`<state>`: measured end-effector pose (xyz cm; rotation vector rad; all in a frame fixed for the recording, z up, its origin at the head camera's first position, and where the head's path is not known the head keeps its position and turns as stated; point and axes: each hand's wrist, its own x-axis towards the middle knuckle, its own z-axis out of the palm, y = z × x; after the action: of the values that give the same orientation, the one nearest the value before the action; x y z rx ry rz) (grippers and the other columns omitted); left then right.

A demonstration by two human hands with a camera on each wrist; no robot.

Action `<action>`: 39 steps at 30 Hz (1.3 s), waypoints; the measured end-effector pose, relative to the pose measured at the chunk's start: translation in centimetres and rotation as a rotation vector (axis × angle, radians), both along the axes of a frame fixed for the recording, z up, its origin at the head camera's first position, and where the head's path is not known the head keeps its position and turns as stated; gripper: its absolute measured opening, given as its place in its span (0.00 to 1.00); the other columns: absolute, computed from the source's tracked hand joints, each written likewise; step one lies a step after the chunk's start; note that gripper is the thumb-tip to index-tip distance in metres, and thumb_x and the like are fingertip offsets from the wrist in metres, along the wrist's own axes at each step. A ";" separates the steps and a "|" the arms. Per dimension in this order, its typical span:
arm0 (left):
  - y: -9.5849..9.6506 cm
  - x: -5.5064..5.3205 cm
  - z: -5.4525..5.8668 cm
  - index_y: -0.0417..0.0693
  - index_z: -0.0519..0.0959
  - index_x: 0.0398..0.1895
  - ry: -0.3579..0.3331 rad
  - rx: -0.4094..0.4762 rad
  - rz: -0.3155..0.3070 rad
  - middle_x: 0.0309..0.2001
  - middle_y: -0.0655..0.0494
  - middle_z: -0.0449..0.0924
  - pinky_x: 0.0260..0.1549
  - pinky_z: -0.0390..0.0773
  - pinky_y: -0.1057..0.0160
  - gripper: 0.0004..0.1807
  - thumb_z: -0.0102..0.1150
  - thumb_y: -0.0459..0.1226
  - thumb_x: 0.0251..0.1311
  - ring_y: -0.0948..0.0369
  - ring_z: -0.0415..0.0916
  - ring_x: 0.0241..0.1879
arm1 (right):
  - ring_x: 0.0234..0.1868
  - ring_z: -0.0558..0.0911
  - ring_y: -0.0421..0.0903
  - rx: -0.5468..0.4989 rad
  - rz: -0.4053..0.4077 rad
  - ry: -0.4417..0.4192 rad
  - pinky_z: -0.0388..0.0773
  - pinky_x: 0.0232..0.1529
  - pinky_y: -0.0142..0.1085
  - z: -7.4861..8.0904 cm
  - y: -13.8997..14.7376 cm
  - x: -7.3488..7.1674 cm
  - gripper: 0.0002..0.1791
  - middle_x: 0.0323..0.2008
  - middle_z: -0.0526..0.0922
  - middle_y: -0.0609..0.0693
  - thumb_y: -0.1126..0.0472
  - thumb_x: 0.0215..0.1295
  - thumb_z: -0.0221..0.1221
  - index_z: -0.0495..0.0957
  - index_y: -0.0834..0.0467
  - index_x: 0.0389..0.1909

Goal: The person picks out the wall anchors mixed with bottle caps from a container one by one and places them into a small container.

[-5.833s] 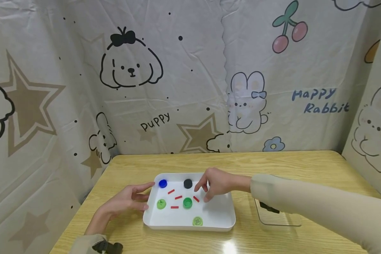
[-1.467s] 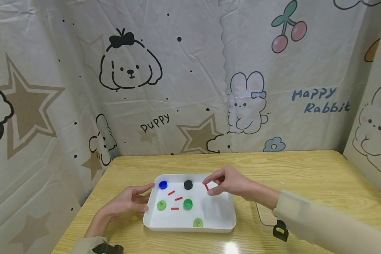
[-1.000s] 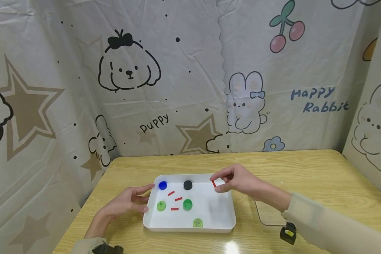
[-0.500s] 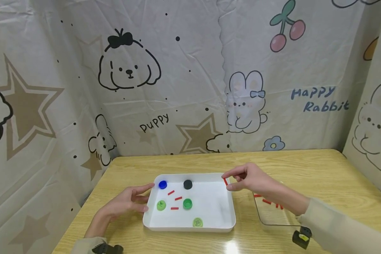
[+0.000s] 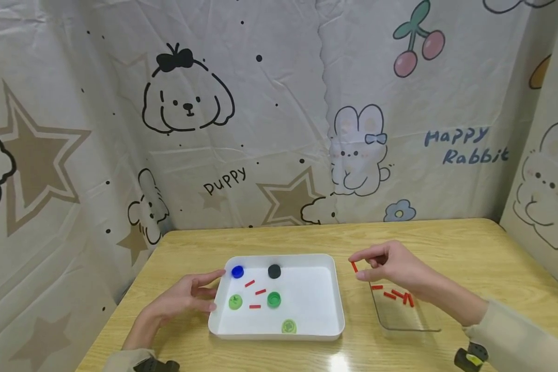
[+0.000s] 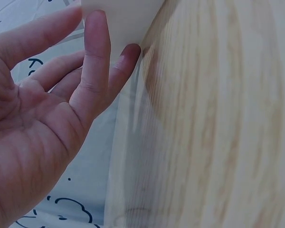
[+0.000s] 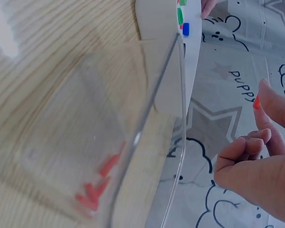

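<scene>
My right hand [image 5: 395,266] pinches a small red stick [image 5: 354,266] between thumb and index finger, held up near the far left corner of a clear plastic box [image 5: 406,329]. Several more red sticks [image 7: 91,194] lie inside that box. With its fingers loosely extended, my left hand [image 5: 179,298] touches the left side of a white tray [image 5: 313,299]; in the left wrist view its fingertips rest against the tray's wall [image 6: 126,19]. Three red sticks [image 5: 260,292] lie in the tray among the round caps.
In the tray sit a blue cap [image 5: 237,272], a black cap [image 5: 274,271], a green cap [image 5: 274,299] and two light green caps [image 5: 289,326]. Tray and box stand side by side on a wooden table [image 5: 362,351]. A printed curtain [image 5: 279,129] hangs behind.
My right hand has picked up the red stick that lay beside the green cap and carried it right, past the tray's right edge to the clear box. My left hand stays at the tray.
</scene>
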<state>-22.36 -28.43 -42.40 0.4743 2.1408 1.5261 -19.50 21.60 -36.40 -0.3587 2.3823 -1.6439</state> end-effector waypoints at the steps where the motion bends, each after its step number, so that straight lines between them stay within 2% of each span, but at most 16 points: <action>1: 0.0 0.0 0.0 0.33 0.57 0.81 -0.001 -0.004 0.000 0.81 0.35 0.52 0.63 0.76 0.49 0.48 0.72 0.30 0.62 0.34 0.66 0.72 | 0.32 0.66 0.46 0.001 0.001 0.000 0.68 0.32 0.35 -0.1 0.2 0.1 0.23 0.28 0.65 0.49 0.66 0.62 0.74 0.85 0.66 0.58; 6: -0.2 0.0 0.0 0.34 0.56 0.82 -0.002 -0.013 0.000 0.81 0.35 0.52 0.62 0.77 0.51 0.48 0.72 0.30 0.62 0.34 0.65 0.72 | 0.31 0.65 0.45 0.015 -0.011 0.009 0.67 0.31 0.35 -0.2 1.1 0.5 0.25 0.28 0.65 0.48 0.64 0.62 0.75 0.84 0.67 0.59; 9: -0.2 -0.1 0.1 0.34 0.56 0.82 0.005 -0.017 -0.001 0.81 0.35 0.52 0.63 0.76 0.50 0.48 0.72 0.30 0.62 0.34 0.65 0.72 | 0.31 0.68 0.44 -0.003 -0.015 -0.006 0.81 0.39 0.35 -0.3 1.6 0.6 0.25 0.27 0.63 0.48 0.65 0.61 0.75 0.84 0.68 0.58; 12: -0.1 -0.1 0.1 0.34 0.57 0.82 0.012 -0.030 0.000 0.81 0.35 0.53 0.64 0.75 0.48 0.48 0.72 0.31 0.62 0.34 0.66 0.72 | 0.30 0.68 0.43 0.002 -0.025 -0.017 0.81 0.39 0.36 -0.4 2.2 0.8 0.26 0.27 0.63 0.48 0.65 0.60 0.76 0.84 0.69 0.58; 13: 0.0 0.0 0.1 0.34 0.57 0.82 0.012 -0.031 0.001 0.81 0.35 0.53 0.64 0.75 0.48 0.48 0.72 0.31 0.62 0.35 0.66 0.72 | 0.30 0.68 0.43 0.006 -0.030 -0.017 0.80 0.37 0.34 -0.5 2.3 0.9 0.25 0.27 0.63 0.48 0.65 0.60 0.76 0.84 0.69 0.58; 16: 0.1 0.1 0.0 0.34 0.57 0.82 0.008 -0.030 0.004 0.81 0.35 0.53 0.64 0.75 0.48 0.48 0.72 0.31 0.62 0.35 0.66 0.72 | 0.30 0.66 0.44 0.046 -0.057 -0.008 0.65 0.30 0.34 -0.6 2.7 1.2 0.25 0.26 0.64 0.48 0.63 0.59 0.76 0.85 0.67 0.57; 24: 0.0 0.3 0.2 0.34 0.57 0.82 0.005 -0.031 0.010 0.81 0.35 0.52 0.65 0.73 0.46 0.48 0.72 0.32 0.62 0.34 0.65 0.72 | 0.30 0.64 0.46 0.090 -0.076 0.012 0.63 0.30 0.36 -1.2 3.6 1.6 0.25 0.26 0.62 0.49 0.63 0.61 0.75 0.85 0.67 0.58; 29: 0.1 0.0 0.2 0.34 0.57 0.82 0.005 -0.034 0.016 0.81 0.35 0.52 0.66 0.72 0.44 0.48 0.72 0.31 0.62 0.34 0.65 0.72 | 0.35 0.63 0.48 0.164 -0.111 0.024 0.60 0.32 0.39 -1.4 4.1 1.7 0.24 0.31 0.63 0.50 0.60 0.61 0.76 0.86 0.63 0.57; 34: 0.1 -0.3 -0.1 0.34 0.57 0.82 0.002 -0.034 0.020 0.81 0.35 0.52 0.65 0.74 0.47 0.48 0.72 0.31 0.62 0.34 0.65 0.72 | 0.39 0.63 0.49 0.202 -0.116 0.051 0.60 0.36 0.41 -1.8 4.5 1.8 0.25 0.35 0.65 0.51 0.60 0.60 0.76 0.86 0.63 0.58; 37: 0.0 -0.3 -0.2 0.34 0.57 0.82 0.002 -0.030 0.017 0.81 0.35 0.52 0.64 0.75 0.48 0.48 0.72 0.31 0.62 0.34 0.65 0.72 | 0.48 0.72 0.55 0.224 -0.117 0.061 0.72 0.45 0.45 -1.9 4.5 1.9 0.24 0.42 0.76 0.54 0.61 0.61 0.76 0.86 0.63 0.57; 39: 0.0 -0.2 -0.2 0.33 0.57 0.81 0.005 -0.026 0.011 0.81 0.35 0.52 0.65 0.74 0.48 0.48 0.72 0.30 0.61 0.34 0.65 0.72 | 0.54 0.74 0.59 0.239 -0.118 0.059 0.73 0.53 0.51 -2.0 4.5 1.9 0.24 0.50 0.80 0.58 0.60 0.60 0.76 0.87 0.62 0.57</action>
<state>-22.53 -28.41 -42.59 0.4584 2.1674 1.5027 -17.56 26.14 -38.36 -0.2307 2.6532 -1.3886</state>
